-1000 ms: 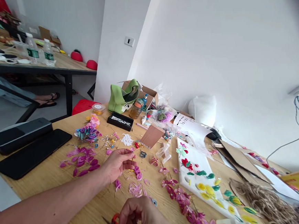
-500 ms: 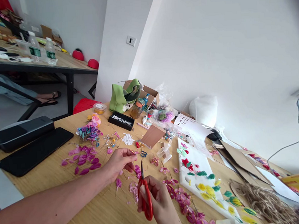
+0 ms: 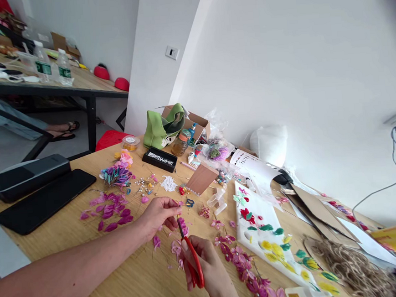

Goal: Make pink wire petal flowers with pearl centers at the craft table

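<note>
Over the middle of the table, my left hand pinches a small pink petal between thumb and fingertips. My right hand is wrapped round the red handles of a pair of scissors, whose dark blades point up towards the left hand, a little below its fingers. Loose magenta petals lie left of my left hand. Finished pink wire flowers spread to the right of the scissors. Whether the blades touch anything I cannot make out.
A white foam board with red and yellow flowers lies at the right. Behind are a wooden block, a black tray, a jar and a green bag. A black phone-like slab lies at the left.
The scissors have tilted further left, their tips now nearer and lower beneath my left hand. My left hand has stayed almost still, still pinching the petal.
</note>
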Demonstrator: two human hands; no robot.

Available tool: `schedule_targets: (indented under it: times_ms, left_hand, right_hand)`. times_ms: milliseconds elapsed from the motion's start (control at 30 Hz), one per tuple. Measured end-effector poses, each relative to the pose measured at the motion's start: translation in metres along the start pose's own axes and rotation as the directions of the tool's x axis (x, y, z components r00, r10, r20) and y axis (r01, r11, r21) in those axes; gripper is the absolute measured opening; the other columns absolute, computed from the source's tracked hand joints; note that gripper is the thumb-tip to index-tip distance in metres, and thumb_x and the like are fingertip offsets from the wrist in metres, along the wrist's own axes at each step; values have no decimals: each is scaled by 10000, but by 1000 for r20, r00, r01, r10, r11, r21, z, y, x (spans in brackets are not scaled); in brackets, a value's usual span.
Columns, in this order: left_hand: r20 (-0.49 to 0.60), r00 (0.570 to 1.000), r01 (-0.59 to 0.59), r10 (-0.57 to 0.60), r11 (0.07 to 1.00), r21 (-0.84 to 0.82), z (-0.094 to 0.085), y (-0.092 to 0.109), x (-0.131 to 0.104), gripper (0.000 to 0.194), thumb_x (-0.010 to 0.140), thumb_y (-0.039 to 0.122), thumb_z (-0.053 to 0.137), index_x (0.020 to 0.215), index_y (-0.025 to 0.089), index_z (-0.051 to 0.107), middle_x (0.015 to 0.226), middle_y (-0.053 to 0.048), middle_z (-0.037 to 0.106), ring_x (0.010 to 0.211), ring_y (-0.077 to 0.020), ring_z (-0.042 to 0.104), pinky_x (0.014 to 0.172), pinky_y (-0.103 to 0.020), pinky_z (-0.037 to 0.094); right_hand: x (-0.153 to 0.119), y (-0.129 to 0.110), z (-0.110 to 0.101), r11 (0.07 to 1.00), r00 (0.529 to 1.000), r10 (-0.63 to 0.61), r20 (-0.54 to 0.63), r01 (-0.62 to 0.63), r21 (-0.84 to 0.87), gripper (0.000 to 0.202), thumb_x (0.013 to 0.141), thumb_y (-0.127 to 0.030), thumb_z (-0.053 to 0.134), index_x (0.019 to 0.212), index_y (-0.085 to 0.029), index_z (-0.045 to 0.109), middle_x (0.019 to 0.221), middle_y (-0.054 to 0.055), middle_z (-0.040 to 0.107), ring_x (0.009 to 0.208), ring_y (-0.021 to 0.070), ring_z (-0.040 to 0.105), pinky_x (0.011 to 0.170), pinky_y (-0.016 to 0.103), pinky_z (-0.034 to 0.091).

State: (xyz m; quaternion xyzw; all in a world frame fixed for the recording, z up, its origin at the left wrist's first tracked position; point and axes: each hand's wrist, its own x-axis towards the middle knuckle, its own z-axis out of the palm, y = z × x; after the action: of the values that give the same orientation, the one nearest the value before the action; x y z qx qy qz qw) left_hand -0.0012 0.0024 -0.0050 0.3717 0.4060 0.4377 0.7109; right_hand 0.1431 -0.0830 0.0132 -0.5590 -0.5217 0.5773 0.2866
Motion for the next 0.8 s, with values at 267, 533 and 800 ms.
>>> schedule_targets:
  times_ms: [267, 533, 800]
  left_hand:
    - [11, 1000, 12, -12, 1000, 20, 0, -1, 1, 339, 543, 346, 818, 682, 138, 589, 524, 44, 586, 369, -93, 535, 339, -191, 373]
    - [28, 999, 32, -33, 999, 17, 0, -3, 0, 343, 547, 330, 820, 725, 133, 604, 550, 37, 601, 380, -91, 542, 358, -195, 389]
    - [42, 998, 51, -51, 999, 9, 0, -2, -1, 356, 537, 336, 828, 725, 134, 603, 552, 37, 609, 369, -91, 542, 351, -192, 371]
  right_hand:
    - [-2, -2, 0, 998, 998, 61, -28, -60, 26, 567, 724, -732, 568, 669, -171, 511, 355, -65, 461, 285, 56, 374, 336, 175, 231]
    - [-1, -5, 2, 997, 998, 64, -12, -64, 40, 579, 716, -741, 562, 649, -167, 519, 343, -59, 462, 280, 51, 364, 328, 178, 205]
    - [-1, -5, 3, 996, 997, 69, -16, -68, 61, 587, 709, -753, 556, 654, -170, 517, 345, -65, 460, 271, 50, 358, 322, 185, 195]
